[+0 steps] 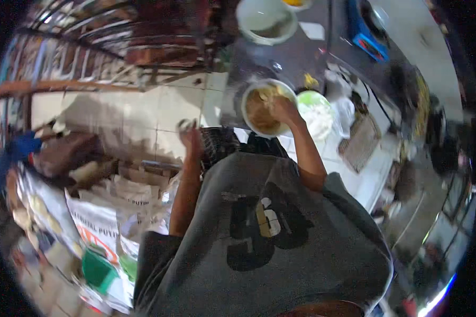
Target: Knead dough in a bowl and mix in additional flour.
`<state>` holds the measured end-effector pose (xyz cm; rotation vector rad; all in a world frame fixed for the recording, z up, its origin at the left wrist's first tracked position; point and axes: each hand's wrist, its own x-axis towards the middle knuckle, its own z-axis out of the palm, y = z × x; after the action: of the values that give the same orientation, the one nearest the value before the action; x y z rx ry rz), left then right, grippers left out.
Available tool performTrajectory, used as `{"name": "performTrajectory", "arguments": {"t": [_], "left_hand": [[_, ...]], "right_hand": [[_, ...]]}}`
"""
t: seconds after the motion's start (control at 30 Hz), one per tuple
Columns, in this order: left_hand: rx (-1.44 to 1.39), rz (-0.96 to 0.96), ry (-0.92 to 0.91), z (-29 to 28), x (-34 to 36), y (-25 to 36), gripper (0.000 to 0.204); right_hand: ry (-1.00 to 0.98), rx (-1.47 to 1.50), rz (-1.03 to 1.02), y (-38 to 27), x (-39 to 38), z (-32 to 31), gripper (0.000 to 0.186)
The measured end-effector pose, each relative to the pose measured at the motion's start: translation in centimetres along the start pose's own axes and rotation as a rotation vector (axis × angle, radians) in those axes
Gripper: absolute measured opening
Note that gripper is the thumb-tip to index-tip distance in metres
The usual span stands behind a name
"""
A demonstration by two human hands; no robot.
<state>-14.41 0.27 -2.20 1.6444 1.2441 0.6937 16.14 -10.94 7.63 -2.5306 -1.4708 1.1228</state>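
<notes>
A round white bowl (245,108) of brown, wet-looking mixture (262,113) stands at the near edge of the dark table. My right hand (284,111) reaches over its right rim, fingers down and drawn together. Pale yellowish lumps (268,94) lie at the fingertips; what the fingers hold is not clear. Just right of the bowl sits a green basin (309,98) with white powder (318,117) in it. My left hand (189,136) is raised in the air left of the table, apart from the bowl. Its fingers look bent but are blurred.
A large pale bucket (267,21) and a blue device (370,45) stand farther back on the dark table (248,61). White printed sacks (98,222) and a green container (98,269) lie to the left. A person in blue (18,153) is at the far left, near a rack (79,87).
</notes>
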Motion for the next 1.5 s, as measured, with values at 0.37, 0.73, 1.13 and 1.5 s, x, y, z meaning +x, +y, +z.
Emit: {"name": "performTrajectory", "arguments": {"t": [0.37,0.73,1.13,1.5], "left_hand": [[-0.254,-0.263,0.242,0.0,-0.7,-1.9,0.026],[0.33,0.107,-0.707,9.5,0.5,7.0,0.036],[-0.199,-0.32,-0.487,9.1,-1.2,11.7,0.049],[-0.056,-0.246,-0.555,9.2,-0.1,12.3,0.045]], "right_hand": [[0.37,0.136,0.165,2.8,-0.4,2.7,0.031],[0.551,0.085,0.224,-1.7,2.2,4.9,0.031],[0.189,-0.021,0.021,2.1,0.9,3.6,0.024],[0.054,-0.124,-0.164,-1.5,0.6,4.8,0.023]]}}
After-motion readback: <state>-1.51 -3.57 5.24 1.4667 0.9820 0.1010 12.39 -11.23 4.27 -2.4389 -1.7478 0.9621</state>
